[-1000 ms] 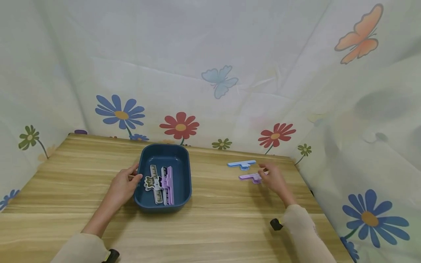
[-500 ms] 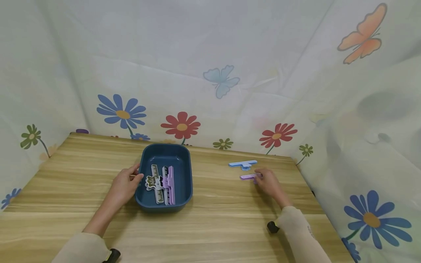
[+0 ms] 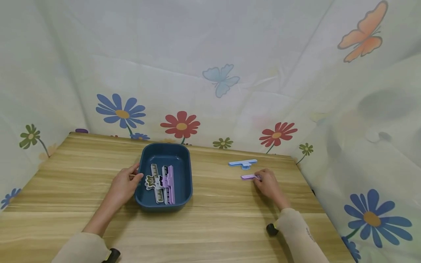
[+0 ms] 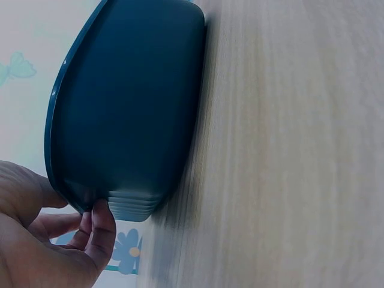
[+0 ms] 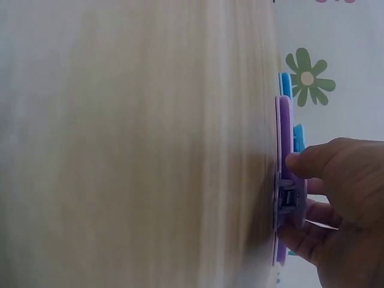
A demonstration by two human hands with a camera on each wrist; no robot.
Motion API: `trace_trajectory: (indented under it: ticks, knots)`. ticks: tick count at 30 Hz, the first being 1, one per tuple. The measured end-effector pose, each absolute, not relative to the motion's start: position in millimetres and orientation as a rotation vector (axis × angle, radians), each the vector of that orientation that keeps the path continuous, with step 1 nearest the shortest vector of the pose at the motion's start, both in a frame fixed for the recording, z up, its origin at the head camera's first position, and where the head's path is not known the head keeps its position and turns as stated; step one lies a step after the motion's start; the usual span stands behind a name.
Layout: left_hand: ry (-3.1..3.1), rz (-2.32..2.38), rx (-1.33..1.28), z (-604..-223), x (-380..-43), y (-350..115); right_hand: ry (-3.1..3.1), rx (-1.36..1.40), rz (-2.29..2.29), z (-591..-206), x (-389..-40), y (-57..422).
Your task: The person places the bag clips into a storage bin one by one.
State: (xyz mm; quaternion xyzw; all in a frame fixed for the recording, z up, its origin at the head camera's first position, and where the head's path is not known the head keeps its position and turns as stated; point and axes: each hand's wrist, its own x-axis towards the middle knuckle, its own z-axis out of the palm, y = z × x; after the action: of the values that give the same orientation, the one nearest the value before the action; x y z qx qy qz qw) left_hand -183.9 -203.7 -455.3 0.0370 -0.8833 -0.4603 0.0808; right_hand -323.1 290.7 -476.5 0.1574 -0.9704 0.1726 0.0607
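Note:
My left hand [image 3: 124,185] pinches the left rim of a dark blue plastic bin [image 3: 187,171]; in the left wrist view, thumb and fingers meet on the edge of the bin [image 4: 129,102]. Inside the bin lie a crown-decorated clip [image 3: 156,193] and a purple sealing clip [image 3: 170,175], side by side with a dark-and-white one between them. At the right, my right hand [image 3: 269,184] grips another purple sealing clip [image 3: 247,177] flat over the wood. Its spring shows between the fingers in the right wrist view, where the clip [image 5: 285,132] stands in front of a blue one.
Just behind the gripped clip lies a light blue sealing clip [image 3: 242,163] on the wooden table [image 3: 217,226]. A flowered cloth [image 3: 158,73] hangs along the table's back and sides. Black wrist cameras sit by both sleeves.
My right hand has come left and down onto the purple clip and taken hold of it. My left hand and the bin have stayed in place.

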Motion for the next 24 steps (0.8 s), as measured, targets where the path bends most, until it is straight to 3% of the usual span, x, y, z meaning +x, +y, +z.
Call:
trace_trajectory:
  ticks: [17, 24]
  knots:
    - [-2.639, -1.356, 0.089, -456.9, -185.2, -205.5, -2.942, 0.039, 0.594, -475.0, -311.7, 296.2]
    - [-2.641, -1.356, 0.095, -457.4, -185.5, -205.4, -2.936, -0.014, 0.504, -472.2, -311.7, 297.9]
